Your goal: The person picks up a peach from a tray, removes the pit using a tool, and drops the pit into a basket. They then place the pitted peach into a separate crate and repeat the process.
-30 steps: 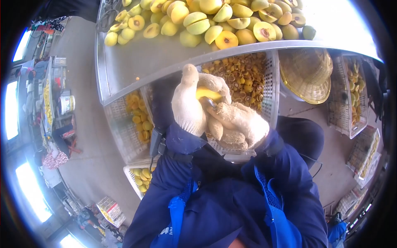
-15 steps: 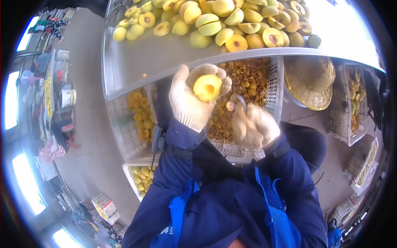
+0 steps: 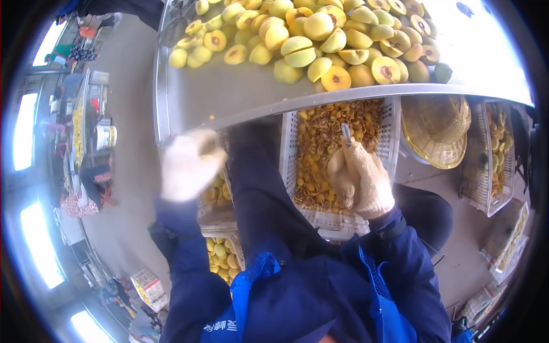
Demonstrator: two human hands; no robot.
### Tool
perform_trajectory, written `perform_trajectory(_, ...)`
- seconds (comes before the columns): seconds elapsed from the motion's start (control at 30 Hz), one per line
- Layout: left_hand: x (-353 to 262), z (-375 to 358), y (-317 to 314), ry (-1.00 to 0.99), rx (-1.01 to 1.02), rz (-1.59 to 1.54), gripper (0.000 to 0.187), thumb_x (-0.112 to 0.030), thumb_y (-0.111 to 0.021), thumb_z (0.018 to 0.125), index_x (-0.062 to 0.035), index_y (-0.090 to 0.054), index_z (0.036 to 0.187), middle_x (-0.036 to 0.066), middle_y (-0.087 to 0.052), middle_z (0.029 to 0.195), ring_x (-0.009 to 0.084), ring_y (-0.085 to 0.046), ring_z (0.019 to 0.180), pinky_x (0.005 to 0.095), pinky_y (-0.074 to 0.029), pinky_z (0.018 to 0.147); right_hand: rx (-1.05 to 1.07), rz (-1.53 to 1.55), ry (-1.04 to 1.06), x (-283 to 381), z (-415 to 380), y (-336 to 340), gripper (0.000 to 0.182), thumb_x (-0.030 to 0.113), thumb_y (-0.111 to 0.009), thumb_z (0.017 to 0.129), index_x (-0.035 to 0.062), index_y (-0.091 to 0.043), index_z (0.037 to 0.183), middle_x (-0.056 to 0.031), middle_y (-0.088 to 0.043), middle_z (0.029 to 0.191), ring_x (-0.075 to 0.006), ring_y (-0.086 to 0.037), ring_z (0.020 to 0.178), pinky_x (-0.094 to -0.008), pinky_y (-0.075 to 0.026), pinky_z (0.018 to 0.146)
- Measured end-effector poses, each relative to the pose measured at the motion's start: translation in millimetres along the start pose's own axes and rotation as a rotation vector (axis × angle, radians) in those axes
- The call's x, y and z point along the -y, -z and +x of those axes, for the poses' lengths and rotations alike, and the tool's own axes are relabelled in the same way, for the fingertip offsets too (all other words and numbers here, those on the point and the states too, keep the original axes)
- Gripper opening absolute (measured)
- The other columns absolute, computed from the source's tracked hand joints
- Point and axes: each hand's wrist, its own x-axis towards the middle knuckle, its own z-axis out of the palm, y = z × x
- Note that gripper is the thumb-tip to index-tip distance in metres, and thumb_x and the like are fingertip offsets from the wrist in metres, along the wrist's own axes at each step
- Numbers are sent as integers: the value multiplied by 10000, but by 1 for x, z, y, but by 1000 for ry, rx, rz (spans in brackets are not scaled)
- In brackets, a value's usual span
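Note:
My left hand (image 3: pixel 191 163), in a pale knit glove, is smeared by motion near the left end of the metal table. It is beside a crate of yellow peach halves (image 3: pixel 216 193), and I cannot make out anything in its fingers. My right hand (image 3: pixel 363 180), gloved too, is closed around a small metal scooping tool (image 3: pixel 346 134) whose tip points away from me. Below that hand stands a white crate (image 3: pixel 390 137) full of brown pits and scraps (image 3: pixel 320 154). Many cut yellow peaches (image 3: pixel 297 51) lie heaped on the metal table (image 3: pixel 229 94).
A woven straw hat (image 3: pixel 437 128) rests right of the pit crate, and another fruit crate (image 3: pixel 486 166) stands beyond it. More peach halves fill a crate (image 3: pixel 223 257) by my left leg. Far left, people work along a table with a white bucket (image 3: pixel 106 137).
My left hand has swung left and the peach half it held is no longer visible. My right hand has shifted slightly, its tool now pointing forward. The view has moved a little.

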Motion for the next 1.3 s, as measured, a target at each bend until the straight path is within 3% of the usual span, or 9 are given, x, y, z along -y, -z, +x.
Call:
perform_trajectory(0.2, 6, 204, -27, -41, -515, -324, 638, -358, -753, 985, -48, -609, 1525, 227, -659, 1498, 367, -628, 1393, 417, -481, 1175, 74, -129, -45, -2, 10, -11, 655, 555, -475, 1153, -5, -722, 918, -39, -544, 551, -112, -455, 445, -274, -358, 477)
perform_trajectory(0.23, 24, 245, -48, -75, -577, -296, 615, -379, -787, 960, 23, -672, 1412, 165, -767, 1185, 207, -713, 927, 328, -579, 851, 91, -156, -20, -1, 11, -10, 659, 558, -475, 1152, -5, -725, 916, -36, -545, 551, -109, -452, 447, -271, -360, 482)
perform_trajectory(0.3, 62, 296, -68, -208, -263, -444, 537, -351, -801, 945, -8, -699, 1345, 108, -755, 1104, 141, -666, 854, 287, -549, 763, 94, -108, -89, 9, 12, -9, 661, 558, -480, 1151, -7, -726, 912, -28, -543, 548, -103, -450, 452, -267, -362, 492)
perform_trajectory(0.5, 28, 176, -69, -167, 50, -1845, 418, -71, -722, 926, -58, -679, 1341, 128, -739, 1195, 253, -734, 1001, 339, -607, 815, 62, -74, -70, 15, 12, -7, 653, 553, -477, 1153, -15, -722, 941, -31, -553, 553, -103, -477, 458, -269, -368, 486)
perform_trajectory(0.6, -13, 96, -84, -357, -35, -1953, 477, 21, -739, 869, -96, -685, 1328, 184, -709, 1340, 403, -729, 1131, 521, -646, 928, 94, -30, -77, 16, 2, -15, 593, 511, -513, 1153, -11, -722, 963, -30, -568, 571, -101, -481, 464, -269, -367, 483)
perform_trajectory(0.77, -65, 25, -108, -315, 40, -1941, 571, 42, -739, 839, -13, -633, 1397, 136, -704, 1258, 332, -733, 1155, 466, -652, 937, 154, 19, 9, 17, -19, -27, 441, 399, -605, 1144, 12, -723, 967, -2, -573, 594, -79, -469, 481, -257, -353, 487)
perform_trajectory(0.93, -105, -2, -136, -260, 74, -1862, 525, -471, -535, 1145, 17, -659, 1296, 129, -723, 1223, 250, -701, 1108, 404, -556, 1013, 122, 58, 37, 13, -26, -27, 435, 398, -606, 1147, 18, -724, 973, 3, -575, 597, -76, -487, 474, -254, -342, 458)
perform_trajectory(1.07, -116, -7, -138, -40, 88, -1817, 562, -474, -431, 1181, 18, -668, 1312, 145, -736, 1214, 237, -706, 1096, 381, -563, 993, 40, 40, 9, 16, -22, -16, 518, 462, -558, 1158, 4, -717, 975, -34, -605, 604, -107, -525, 460, -267, -387, 448)
perform_trajectory(1.3, -119, -10, -129, -37, 127, -2139, 543, -265, -573, 921, 48, -627, 1362, 222, -691, 1325, 395, -673, 1239, 494, -556, 1082, 6, 37, -37, 17, -25, -16, 439, 405, -609, 1149, 1, -712, 1009, -21, -617, 616, -86, -530, 475, -257, -372, 463)
